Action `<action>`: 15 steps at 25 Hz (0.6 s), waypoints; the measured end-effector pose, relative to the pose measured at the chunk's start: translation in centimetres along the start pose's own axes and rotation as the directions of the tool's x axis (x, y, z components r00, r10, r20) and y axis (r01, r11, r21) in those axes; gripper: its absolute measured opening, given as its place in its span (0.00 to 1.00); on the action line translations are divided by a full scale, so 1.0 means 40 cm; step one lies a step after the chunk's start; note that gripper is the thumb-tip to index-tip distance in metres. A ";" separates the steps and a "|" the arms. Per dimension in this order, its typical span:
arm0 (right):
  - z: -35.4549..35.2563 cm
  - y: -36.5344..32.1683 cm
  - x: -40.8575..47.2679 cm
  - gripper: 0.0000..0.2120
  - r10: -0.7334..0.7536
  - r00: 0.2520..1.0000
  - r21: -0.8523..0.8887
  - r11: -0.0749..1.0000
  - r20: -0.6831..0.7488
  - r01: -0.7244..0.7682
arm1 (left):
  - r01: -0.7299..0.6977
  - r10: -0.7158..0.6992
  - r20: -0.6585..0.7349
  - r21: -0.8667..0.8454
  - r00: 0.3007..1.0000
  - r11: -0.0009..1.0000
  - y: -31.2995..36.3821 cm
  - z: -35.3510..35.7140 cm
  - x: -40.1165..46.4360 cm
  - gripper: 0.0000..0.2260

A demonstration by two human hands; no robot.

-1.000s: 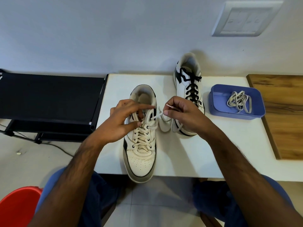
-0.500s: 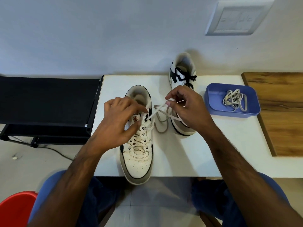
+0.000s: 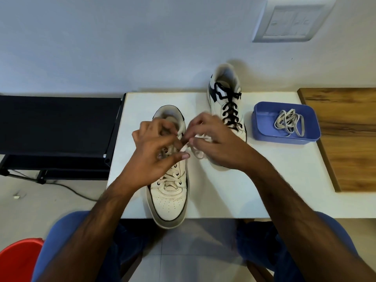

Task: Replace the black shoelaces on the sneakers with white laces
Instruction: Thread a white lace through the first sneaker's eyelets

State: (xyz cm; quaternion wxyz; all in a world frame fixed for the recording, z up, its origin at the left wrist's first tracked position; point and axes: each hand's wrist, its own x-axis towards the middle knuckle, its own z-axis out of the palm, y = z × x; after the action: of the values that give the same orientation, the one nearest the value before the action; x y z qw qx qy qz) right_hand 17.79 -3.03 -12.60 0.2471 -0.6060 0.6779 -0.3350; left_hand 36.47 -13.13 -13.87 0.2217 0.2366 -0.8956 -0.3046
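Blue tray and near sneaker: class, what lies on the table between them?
In the head view, the black-laced sneaker stands between the blue tray and the near sneaker; the right hand covers its toe.

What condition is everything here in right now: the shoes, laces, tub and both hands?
Near sneaker: laced in white, toe over the table edge.
Far sneaker: black laces in place.
White lace: loose ends pinched by both hands.
Blue tub: open, holds a spare lace.
Left hand: pinching lace.
Right hand: pinching lace.
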 end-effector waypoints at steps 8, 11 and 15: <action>-0.069 0.004 -0.004 0.16 0.289 0.957 0.932 0.345 0.008 -0.112 | 0.060 -0.053 0.046 -0.168 0.998 0.984 -0.037 -0.038 -0.003 0.18; -0.071 0.044 0.004 0.20 0.470 0.883 0.994 -0.087 -0.018 0.067 | -0.015 0.017 0.121 -0.015 0.993 1.000 -0.039 -0.037 -0.004 0.19; -0.089 0.062 0.002 0.19 0.573 0.815 0.974 -0.121 -0.091 0.193 | -0.026 0.021 0.130 0.037 0.991 0.999 -0.038 -0.033 -0.003 0.17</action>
State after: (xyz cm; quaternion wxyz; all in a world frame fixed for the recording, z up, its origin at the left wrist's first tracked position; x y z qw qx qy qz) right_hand 13.51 -2.46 -12.15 0.4691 0.0049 0.3267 -0.8205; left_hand 37.74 -14.70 -13.94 0.1620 0.2099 -0.9166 -0.2993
